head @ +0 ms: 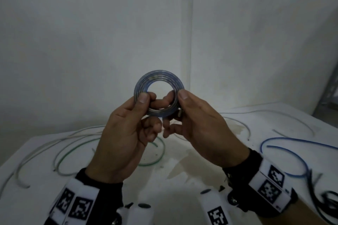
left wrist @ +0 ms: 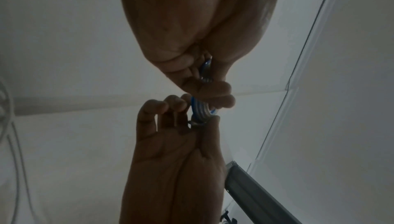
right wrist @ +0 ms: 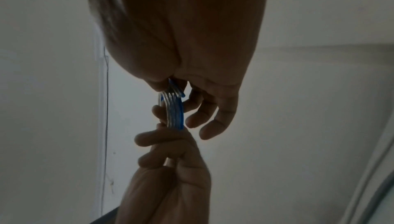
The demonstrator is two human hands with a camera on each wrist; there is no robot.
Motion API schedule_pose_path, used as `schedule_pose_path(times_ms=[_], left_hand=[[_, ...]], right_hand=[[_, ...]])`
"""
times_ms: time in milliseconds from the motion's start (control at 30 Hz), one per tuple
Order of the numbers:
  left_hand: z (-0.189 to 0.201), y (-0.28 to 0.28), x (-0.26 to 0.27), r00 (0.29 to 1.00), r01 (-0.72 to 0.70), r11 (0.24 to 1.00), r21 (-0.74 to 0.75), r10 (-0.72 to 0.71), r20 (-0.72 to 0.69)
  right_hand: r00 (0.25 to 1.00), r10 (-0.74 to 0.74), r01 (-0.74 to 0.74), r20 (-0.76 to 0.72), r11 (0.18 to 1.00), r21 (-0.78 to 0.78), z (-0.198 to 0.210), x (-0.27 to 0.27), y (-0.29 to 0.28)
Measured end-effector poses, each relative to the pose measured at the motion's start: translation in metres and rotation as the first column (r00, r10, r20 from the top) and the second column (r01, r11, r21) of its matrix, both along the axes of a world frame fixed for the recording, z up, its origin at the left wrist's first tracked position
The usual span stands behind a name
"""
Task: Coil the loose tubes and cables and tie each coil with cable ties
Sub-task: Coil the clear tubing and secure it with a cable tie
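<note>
Up off the white surface (head: 182, 179), the left hand (head: 124, 139) pinches the flat coil of clear blue-tinted tube (head: 158, 80) at its left rim, the right hand (head: 203, 129) its right, likely keeping the turns from springing loose before tying.

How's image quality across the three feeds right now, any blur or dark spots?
Head view: dim, the coil sharp, black cables at the right edge smeared. Left wrist view: the hands backlit, nearly silhouetted. Right wrist view: equally dark, only the coil's blue strands catch light.
</note>
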State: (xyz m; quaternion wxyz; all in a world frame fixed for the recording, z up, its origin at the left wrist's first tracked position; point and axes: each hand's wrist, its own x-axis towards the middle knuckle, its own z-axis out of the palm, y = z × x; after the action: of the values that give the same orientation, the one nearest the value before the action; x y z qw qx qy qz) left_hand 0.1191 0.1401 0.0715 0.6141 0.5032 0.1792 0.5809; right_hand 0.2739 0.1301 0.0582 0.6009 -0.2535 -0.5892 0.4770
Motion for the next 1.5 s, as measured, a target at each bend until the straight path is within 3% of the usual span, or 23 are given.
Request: schedule_pose_path(times_ms=[167, 267, 367, 467, 533, 667, 933, 1067, 1133, 1200, 1233, 1333, 1367, 1433, 1500], left_hand=[[-0.012, -0.021, 0.024, 0.999, 0.038, 0.999, -0.032, -0.038, -0.002], [-0.019, -0.036, 0.038, 0.991, 0.134, 0.988, -0.076, -0.134, 0.004], [-0.026, -0.038, 0.041, 0.964, 0.214, 0.975, -0.056, -0.22, -0.147], [-0.027, -0.032, 0.041, 0.914, 0.185, 0.978, 0.1, -0.134, -0.383], [-0.028, -0.034, 0.046, 0.886, 0.199, 0.971, 0.131, -0.121, -0.449], [-0.029, -0.046, 0.069, 0.876, 0.22, 0.961, 0.167, -0.12, -0.468], [-0.057, -0.066, 0.116, 0.879, 0.279, 0.959, 0.039, -0.239, -0.414], [-0.066, -0.073, 0.131, 0.893, 0.265, 0.964, 0.023, -0.236, -0.383], [-0.067, -0.074, 0.134, 0.901, 0.257, 0.966, 0.007, -0.237, -0.363], [-0.067, -0.074, 0.134, 0.91, 0.251, 0.968, -0.016, -0.241, -0.338], [-0.067, -0.073, 0.133, 0.912, 0.25, 0.968, -0.024, -0.244, -0.329], [-0.067, -0.074, 0.13, 0.903, 0.267, 0.963, -0.032, -0.261, -0.34], [-0.068, -0.075, 0.13, 0.898, 0.275, 0.961, -0.035, -0.27, -0.349], [-0.07, -0.078, 0.13, 0.887, 0.294, 0.955, -0.046, -0.29, -0.36], [-0.071, -0.081, 0.131, 0.878, 0.308, 0.95, -0.054, -0.305, -0.369]], right_hand=[[0.991, -0.108, 0.111, 0.079, 0.993, -0.039, -0.006, 0.018, -0.034], [0.984, -0.158, 0.162, 0.078, 0.985, -0.051, -0.012, 0.033, -0.054], [0.99, -0.128, 0.134, 0.063, 0.986, -0.102, -0.017, 0.055, -0.071], [0.993, -0.069, 0.086, 0.096, 0.978, -0.188, -0.021, 0.079, -0.09], [0.988, -0.006, 0.043, 0.157, 0.971, -0.235, -0.024, 0.091, -0.101], [0.973, 0.05, 0.021, 0.226, 0.954, -0.3, -0.027, 0.105, -0.116], [0.91, -0.106, 0.246, 0.401, 0.917, -0.314, -0.043, 0.137, -0.144], [0.801, -0.137, 0.324, 0.583, 0.918, -0.229, -0.039, 0.159, -0.155], [0.756, -0.235, 0.417, 0.611, 0.892, -0.173, -0.033, 0.184, -0.159], [0.64, -0.328, 0.534, 0.695, 0.84, -0.095, -0.028, 0.214, -0.165], [0.545, -0.323, 0.564, 0.773, 0.824, -0.053, -0.029, 0.228, -0.169], [0.185, -0.016, 0.539, 0.983, 0.837, -0.088, -0.047, 0.251, -0.18], [0.112, 0.1, 0.544, 0.989, 0.826, -0.145, -0.054, 0.254, -0.183], [0.035, 0.209, 0.575, 0.977, 0.796, -0.191, -0.063, 0.258, -0.191], [-0.032, 0.211, 0.606, 0.977, 0.781, -0.149, -0.065, 0.265, -0.196]])
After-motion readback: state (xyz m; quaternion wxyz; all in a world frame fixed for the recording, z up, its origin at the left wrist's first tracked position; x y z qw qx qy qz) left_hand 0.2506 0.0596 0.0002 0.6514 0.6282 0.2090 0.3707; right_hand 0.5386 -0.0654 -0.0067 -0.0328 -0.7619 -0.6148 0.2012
